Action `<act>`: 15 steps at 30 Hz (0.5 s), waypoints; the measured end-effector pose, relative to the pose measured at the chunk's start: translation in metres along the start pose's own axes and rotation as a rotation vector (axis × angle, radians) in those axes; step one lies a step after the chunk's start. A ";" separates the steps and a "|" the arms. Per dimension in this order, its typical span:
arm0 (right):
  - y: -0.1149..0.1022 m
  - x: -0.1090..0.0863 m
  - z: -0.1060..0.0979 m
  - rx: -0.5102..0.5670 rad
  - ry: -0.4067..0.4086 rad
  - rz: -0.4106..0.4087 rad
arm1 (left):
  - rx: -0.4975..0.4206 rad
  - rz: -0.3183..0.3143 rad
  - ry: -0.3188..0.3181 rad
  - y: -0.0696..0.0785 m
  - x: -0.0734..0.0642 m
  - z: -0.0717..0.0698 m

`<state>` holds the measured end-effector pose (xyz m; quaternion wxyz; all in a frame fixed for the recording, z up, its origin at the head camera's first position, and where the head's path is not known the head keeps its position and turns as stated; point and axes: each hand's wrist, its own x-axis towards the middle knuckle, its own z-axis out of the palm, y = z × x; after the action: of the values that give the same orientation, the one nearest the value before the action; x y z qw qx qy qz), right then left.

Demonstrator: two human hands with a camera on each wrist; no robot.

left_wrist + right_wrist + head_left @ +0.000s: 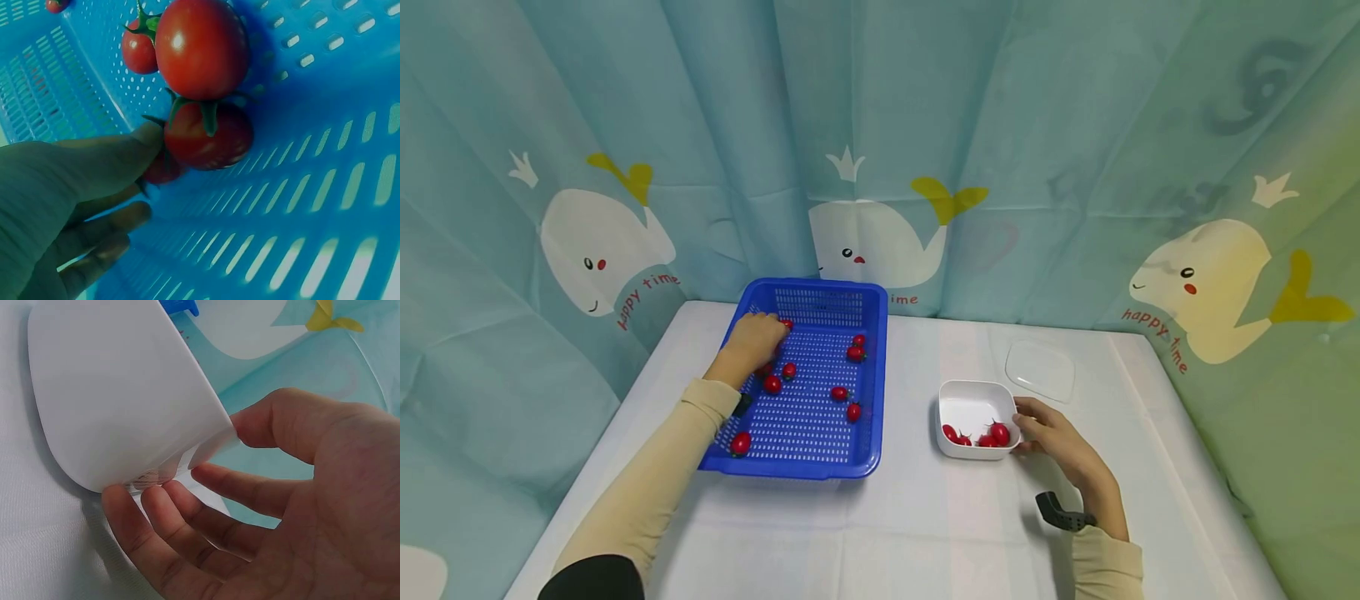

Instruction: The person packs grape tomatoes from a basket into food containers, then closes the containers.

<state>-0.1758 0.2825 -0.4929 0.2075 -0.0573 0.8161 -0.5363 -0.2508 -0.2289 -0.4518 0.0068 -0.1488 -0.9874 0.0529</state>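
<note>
My left hand (751, 343) reaches into the left side of a blue perforated basket (880, 375). In the left wrist view its thumb and forefinger pinch a small cherry tomato (164, 170), partly hidden behind the thumb. Right beside it lie a darker cherry tomato (219, 144) and a larger bright one (201, 50), both with green stems. On the table, my right hand (1060, 437) holds the right side of a white square box (973, 452), its thumb at the rim and fingertips along the outer wall. Several cherry tomatoes (999, 433) lie along the box's near side.
More cherry tomatoes are scattered in the basket, some near its right wall (855, 353) and one at the near left corner (741, 443). A translucent lid (1041, 371) lies behind the box. A whale-print curtain (880, 125) hangs behind the white-covered table (910, 533).
</note>
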 end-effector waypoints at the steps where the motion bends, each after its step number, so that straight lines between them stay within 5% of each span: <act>1: 0.000 0.000 0.000 0.001 -0.001 0.001 | -0.006 0.002 0.007 0.000 0.000 0.000; 8: 0.000 -0.001 0.000 0.004 -0.010 -0.003 | -0.030 0.002 0.013 0.002 -0.004 -0.002; 15: -0.001 -0.003 -0.001 -0.001 -0.020 0.001 | -0.021 -0.005 -0.063 0.003 -0.004 -0.005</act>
<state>-0.1738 0.2834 -0.4913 0.2159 -0.0625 0.8143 -0.5352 -0.2462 -0.2268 -0.4471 -0.0256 -0.1446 -0.9880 0.0474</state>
